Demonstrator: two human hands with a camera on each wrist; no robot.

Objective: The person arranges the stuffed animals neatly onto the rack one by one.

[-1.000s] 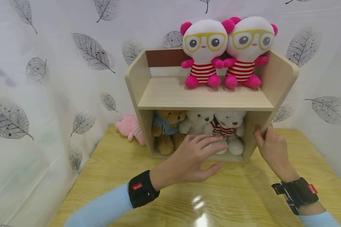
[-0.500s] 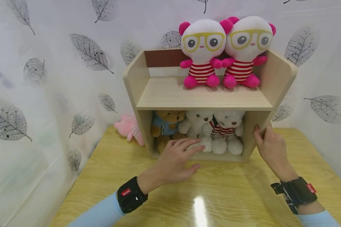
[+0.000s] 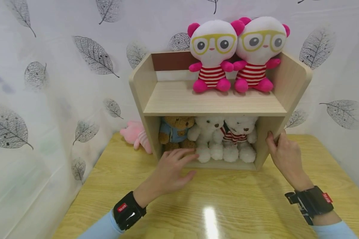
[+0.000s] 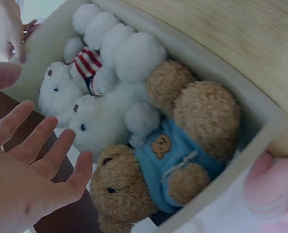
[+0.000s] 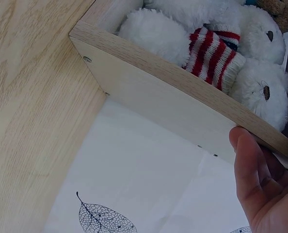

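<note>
A light wooden shelf (image 3: 173, 104) with two levels stands on the table. My right hand (image 3: 287, 162) grips the front edge of its right side panel, thumb on the inner face and fingers curled round the outside. My left hand (image 3: 169, 174), fingers spread and holding nothing, is in front of the lower compartment at the brown teddy bear (image 4: 124, 187), hiding its legs in the head view. That bear wears a blue hoodie. Beside it sit a plain white teddy bear (image 3: 209, 129) and, at the right end, another white teddy bear (image 3: 243, 124) with a red-striped top.
Two plush pandas (image 3: 214, 53) with pink ears, yellow glasses and striped bodies sit side by side on the upper level, toward the right. A pink plush toy (image 3: 134, 132) lies on the table (image 3: 242, 205) left of the shelf. A leaf-patterned curtain (image 3: 59, 99) hangs behind.
My left hand has drawn left and slightly down, from in front of the white bears to in front of the brown one. My right hand keeps its grip on the side panel.
</note>
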